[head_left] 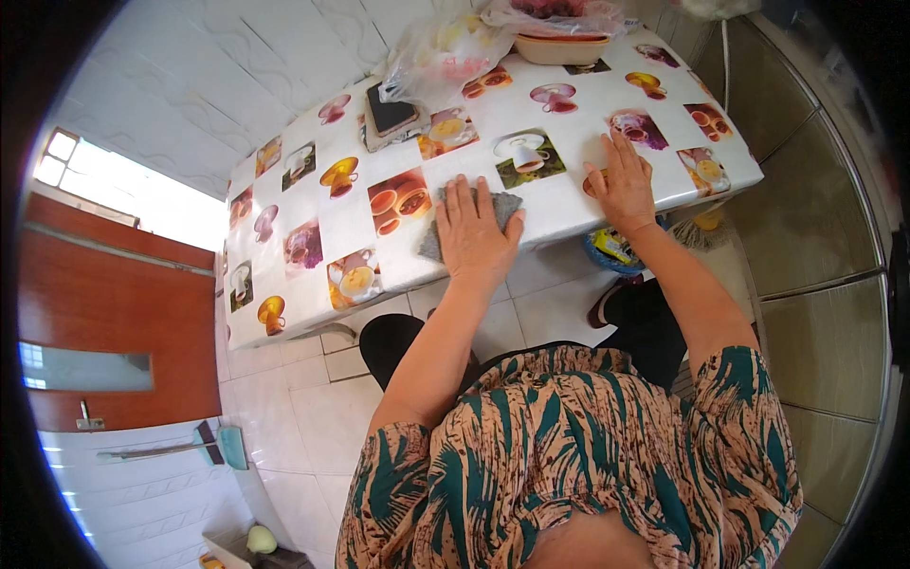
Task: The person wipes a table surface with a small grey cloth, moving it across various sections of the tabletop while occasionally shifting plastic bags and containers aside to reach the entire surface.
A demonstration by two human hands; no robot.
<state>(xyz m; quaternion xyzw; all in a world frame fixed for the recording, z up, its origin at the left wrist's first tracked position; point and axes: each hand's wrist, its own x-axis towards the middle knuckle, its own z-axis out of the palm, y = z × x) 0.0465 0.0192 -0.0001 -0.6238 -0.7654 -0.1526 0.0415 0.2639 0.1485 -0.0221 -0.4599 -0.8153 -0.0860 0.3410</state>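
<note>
My left hand (477, 232) lies flat on a grey cloth (430, 245), fingers stretched out and thumb apart. Edges of the cloth show on both sides of the hand; its middle is hidden under the palm. Beneath it is a white tablecloth (555, 211) printed with cups and saucers, near the table's front edge. Farther right, my right hand (623, 190) rests on the tablecloth by the same edge, fingers extended, with no object visible in it.
Toward the back sit a dark flat object (391, 112), a clear plastic bag (445, 57) and a beige tub (561, 50). Under the table is a blue basin (607, 256). A broom (706, 232) stands at right; a brown door (114, 303) is at left.
</note>
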